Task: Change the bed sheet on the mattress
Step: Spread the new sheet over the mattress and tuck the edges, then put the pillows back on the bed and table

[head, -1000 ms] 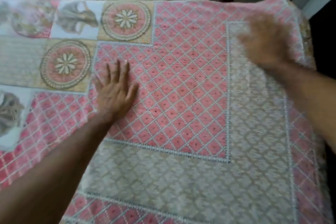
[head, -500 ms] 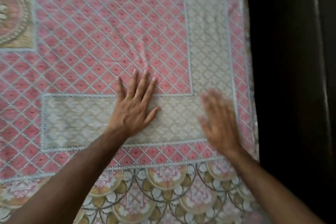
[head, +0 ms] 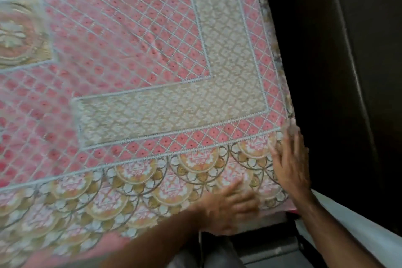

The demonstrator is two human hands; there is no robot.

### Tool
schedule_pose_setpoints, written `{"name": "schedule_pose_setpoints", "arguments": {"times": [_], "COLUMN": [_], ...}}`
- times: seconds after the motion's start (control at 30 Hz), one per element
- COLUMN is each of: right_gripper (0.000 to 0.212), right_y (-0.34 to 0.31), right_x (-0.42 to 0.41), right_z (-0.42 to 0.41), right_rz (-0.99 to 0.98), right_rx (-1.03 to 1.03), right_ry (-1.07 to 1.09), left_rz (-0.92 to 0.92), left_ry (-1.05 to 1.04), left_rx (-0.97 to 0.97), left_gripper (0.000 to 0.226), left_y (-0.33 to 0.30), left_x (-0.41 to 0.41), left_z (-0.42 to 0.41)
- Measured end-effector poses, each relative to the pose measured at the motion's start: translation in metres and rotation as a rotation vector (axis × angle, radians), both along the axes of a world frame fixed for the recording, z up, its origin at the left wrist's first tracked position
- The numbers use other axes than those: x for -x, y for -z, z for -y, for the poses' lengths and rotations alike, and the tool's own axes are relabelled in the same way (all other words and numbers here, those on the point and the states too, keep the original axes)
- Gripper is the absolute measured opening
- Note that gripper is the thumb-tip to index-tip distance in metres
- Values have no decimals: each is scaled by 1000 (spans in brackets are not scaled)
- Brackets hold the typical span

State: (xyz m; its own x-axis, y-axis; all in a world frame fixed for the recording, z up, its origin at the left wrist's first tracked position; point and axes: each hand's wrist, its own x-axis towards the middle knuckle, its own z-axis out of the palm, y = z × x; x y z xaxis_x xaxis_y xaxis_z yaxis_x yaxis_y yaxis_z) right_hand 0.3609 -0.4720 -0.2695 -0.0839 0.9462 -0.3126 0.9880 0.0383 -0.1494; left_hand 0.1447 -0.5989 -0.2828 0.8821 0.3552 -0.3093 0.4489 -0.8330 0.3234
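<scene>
A pink and beige patterned bed sheet [head: 152, 50] lies spread over the mattress and fills most of the view. Its scalloped floral border [head: 134, 182] runs along the near edge. My left hand [head: 228, 209] rests flat on that border near the corner, fingers apart, blurred by motion. My right hand [head: 290, 161] lies flat on the sheet's near right corner, fingers spread, at the mattress edge. Neither hand holds anything.
A dark gap [head: 315, 71] runs along the right side of the bed, with a dark panel [head: 369, 50] beyond it. A pale strip [head: 359, 224] shows at lower right. Dark floor or frame [head: 261, 248] lies below the near edge.
Both hands have slid toward me and to the right, from the beige band to the scalloped border at the near right corner. The view has shifted that way too.
</scene>
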Motion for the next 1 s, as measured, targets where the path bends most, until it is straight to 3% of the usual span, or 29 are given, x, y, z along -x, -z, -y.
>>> {"name": "schedule_pose_setpoints", "arguments": {"times": [0.07,0.13,0.23,0.33,0.47,0.7,1.0], "right_gripper": [77,82,80,75,74,88,90], "right_y": [-14,-29,-53,-91,-151,-241,-318], "right_x": [1,11,55,133,252,456,723], "right_z": [15,27,42,54,65,124,310], "right_rz": [56,137,173,119,60,-40,-117], "right_rx": [70,158,259,247,161,-59,-148], "right_ry": [69,-81,-510,-780,-1029,-1284,-1552], "left_rz": [-74,-151,-274,-431,-375,-323,-403], "left_ry": [69,-77,-539,-1082,-1516,-1812,-2070], "left_rx": [24,31,59,94,27,-104,-264], "left_gripper": [59,60,65,65,68,80,84], "left_y": [-17,-45,-88,-142,-211,-278,-351], "left_x": [35,83,157,222,273,372,565], "left_z": [33,50,66,79,112,220,432]}}
